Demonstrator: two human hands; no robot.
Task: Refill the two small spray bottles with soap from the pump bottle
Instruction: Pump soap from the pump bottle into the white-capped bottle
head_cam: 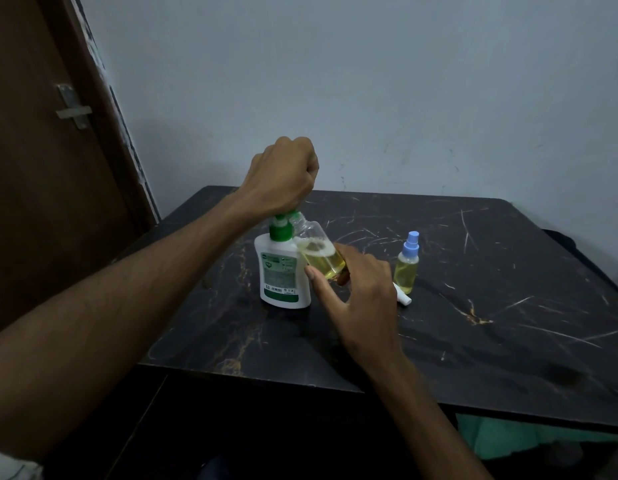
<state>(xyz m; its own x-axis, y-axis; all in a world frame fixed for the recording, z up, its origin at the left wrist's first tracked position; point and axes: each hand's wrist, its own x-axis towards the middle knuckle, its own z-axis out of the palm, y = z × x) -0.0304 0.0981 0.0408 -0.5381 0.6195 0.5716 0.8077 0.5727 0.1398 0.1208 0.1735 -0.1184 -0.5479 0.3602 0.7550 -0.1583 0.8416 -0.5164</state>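
A white pump bottle [283,275] with a green pump top stands on the black marble table [473,323]. My left hand [281,174] is a closed fist resting on the pump head, which it mostly hides. My right hand [356,299] holds an uncapped clear spray bottle [318,252], tilted, its neck up against the green nozzle. Yellow soap fills its lower half. A second small spray bottle [407,266] with a blue sprayer top stands upright to the right, filled with yellow soap. A white sprayer cap [403,295] lies on the table at its foot.
A brown door [41,168] with a metal latch is on the left. A pale wall [369,98] runs behind the table. Green cloth [501,441] shows below the table's front right edge.
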